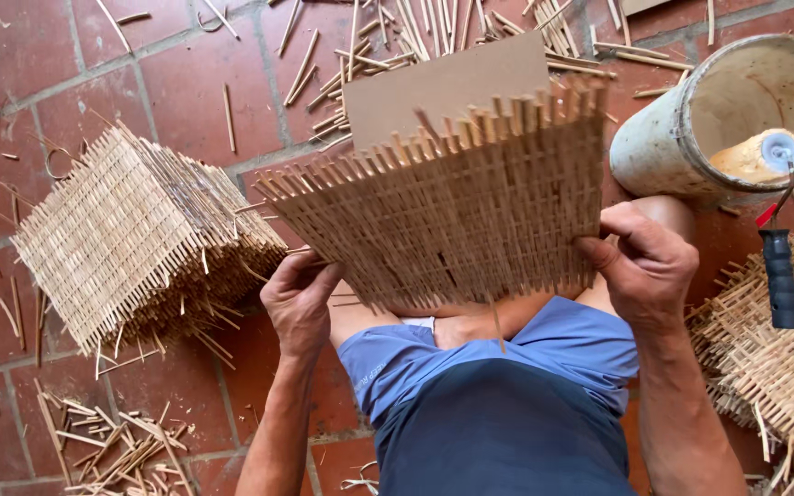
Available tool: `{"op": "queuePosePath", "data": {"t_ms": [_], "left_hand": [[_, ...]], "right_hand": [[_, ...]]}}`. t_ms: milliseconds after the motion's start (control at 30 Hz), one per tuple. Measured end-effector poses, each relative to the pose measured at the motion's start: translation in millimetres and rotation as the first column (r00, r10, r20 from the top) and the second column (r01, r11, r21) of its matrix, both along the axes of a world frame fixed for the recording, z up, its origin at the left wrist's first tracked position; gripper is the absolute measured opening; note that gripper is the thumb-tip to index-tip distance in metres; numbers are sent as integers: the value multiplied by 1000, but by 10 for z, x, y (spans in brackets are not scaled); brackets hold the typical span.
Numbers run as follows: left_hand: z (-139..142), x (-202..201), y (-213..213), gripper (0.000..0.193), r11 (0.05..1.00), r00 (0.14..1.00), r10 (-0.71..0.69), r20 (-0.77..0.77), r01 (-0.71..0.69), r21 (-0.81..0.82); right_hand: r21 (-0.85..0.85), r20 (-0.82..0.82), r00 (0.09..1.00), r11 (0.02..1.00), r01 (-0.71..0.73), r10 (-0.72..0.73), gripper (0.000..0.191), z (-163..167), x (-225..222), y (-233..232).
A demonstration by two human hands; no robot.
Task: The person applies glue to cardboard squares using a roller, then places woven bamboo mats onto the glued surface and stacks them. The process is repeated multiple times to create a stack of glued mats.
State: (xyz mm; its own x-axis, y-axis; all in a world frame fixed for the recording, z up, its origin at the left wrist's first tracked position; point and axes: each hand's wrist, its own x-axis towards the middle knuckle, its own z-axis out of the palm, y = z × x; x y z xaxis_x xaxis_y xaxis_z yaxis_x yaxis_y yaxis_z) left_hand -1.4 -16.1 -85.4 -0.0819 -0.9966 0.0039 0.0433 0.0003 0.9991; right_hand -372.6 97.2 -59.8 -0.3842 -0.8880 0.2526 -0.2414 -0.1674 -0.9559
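A square woven mat of thin bamboo strips (452, 207) is held up in front of me, tilted, with loose strip ends sticking out along its top and left edges. My left hand (298, 298) grips its lower left corner. My right hand (643, 262) grips its right edge, thumb on top. Behind the mat lies a flat brown board (443, 83). My knees and blue shorts (498, 367) show below the mat.
A stack of finished woven mats (135, 239) lies on the red tile floor at left. More mats (783, 358) lie at right. A white bucket (691, 129) with a glue pot and a dark-handled tool (780, 276) stands at upper right. Loose bamboo strips (388, 37) litter the floor.
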Motion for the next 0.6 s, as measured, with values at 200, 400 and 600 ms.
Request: {"op": "queuePosePath", "data": {"t_ms": [200,400,600], "left_hand": [[-319,164,48,26,975,973,11,-232,42,219],[-411,218,-13,22,932,929,26,-370,111,345],[-421,198,-56,23,932,919,53,-390,94,350]], "right_hand": [[315,-130,978,942,-116,163,19,318,-172,-114],[361,103,979,910,-202,177,17,585,-154,-333],[339,78,972,911,-236,222,18,647,-91,-391]]}}
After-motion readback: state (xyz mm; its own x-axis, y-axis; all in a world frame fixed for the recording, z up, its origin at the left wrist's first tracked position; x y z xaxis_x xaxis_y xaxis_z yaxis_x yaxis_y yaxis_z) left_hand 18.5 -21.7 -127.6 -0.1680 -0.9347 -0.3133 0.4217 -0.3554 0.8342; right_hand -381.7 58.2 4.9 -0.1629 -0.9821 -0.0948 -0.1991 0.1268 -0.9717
